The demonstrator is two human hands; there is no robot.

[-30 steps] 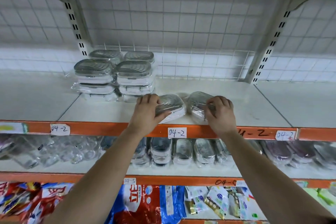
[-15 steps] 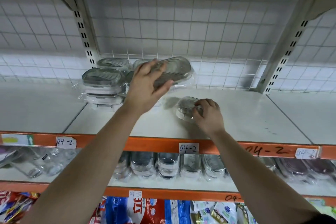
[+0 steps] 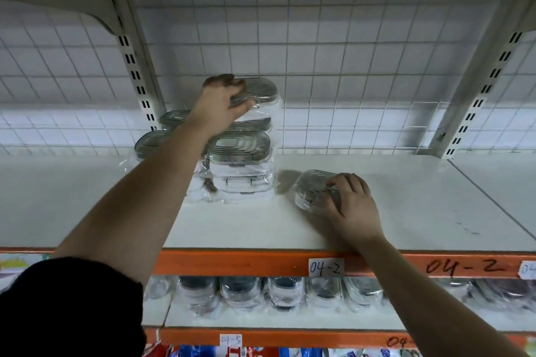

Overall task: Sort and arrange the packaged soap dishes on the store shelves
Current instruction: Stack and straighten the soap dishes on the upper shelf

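Dish (image 3: 262, 90) in left hand (image 3: 219, 106) now over stack (image 3: 241, 162)

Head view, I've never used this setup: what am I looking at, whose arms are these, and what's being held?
No machine here. One camera sits on a person's head, looking forward and down, so the two bare arms are theirs. The white shelf carries stacks of wrapped soap dishes near the back. The left hand grips the top soap dish at the top of the rear stack; whether it rests there I cannot tell. The right hand holds a loose soap dish lying on the shelf beside the stacks. The orange edge bears a tag reading 04-2. More wrapped dishes sit on the lower shelf.
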